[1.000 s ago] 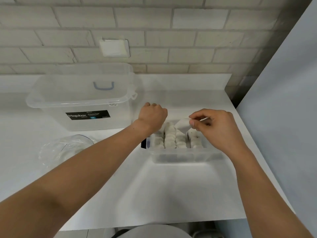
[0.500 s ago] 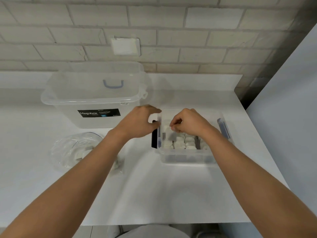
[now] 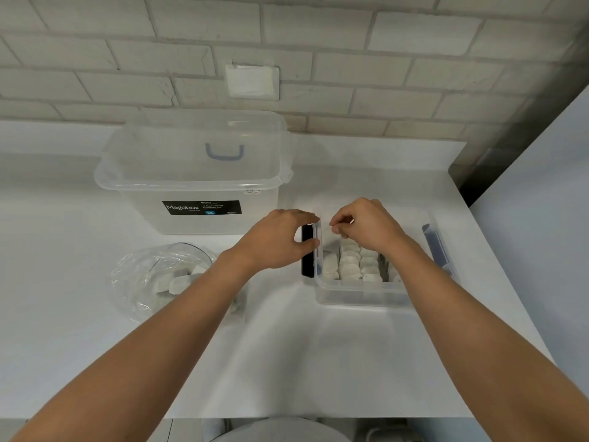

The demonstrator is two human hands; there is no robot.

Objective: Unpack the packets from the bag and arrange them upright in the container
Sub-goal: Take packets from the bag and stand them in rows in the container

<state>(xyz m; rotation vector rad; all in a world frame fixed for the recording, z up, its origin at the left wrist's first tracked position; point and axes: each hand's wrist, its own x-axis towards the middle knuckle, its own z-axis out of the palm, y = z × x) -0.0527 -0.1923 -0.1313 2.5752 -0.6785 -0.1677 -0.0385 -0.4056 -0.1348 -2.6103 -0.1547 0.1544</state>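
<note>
— The left hand (image 3: 280, 240)?
— Its grip clasps the small clear plastic container (image 3: 360, 295) by the rim.
— The right hand (image 3: 369, 228)?
— Curled over upright white packets (image 3: 349, 266) inside; cannot tell its hold. The crumpled clear plastic bag (image 3: 143, 279) lies left of the grips.

The left forearm (image 3: 143, 346) and right forearm (image 3: 478, 330) are bare along their whole visible length; the left hand (image 3: 280, 240), left of the container (image 3: 360, 295), is bare; the right hand (image 3: 366, 228), over the container's far left corner, likewise; nearer than the container shows a grey rounded shape (image 3: 280, 430), possibly clothing.
</note>
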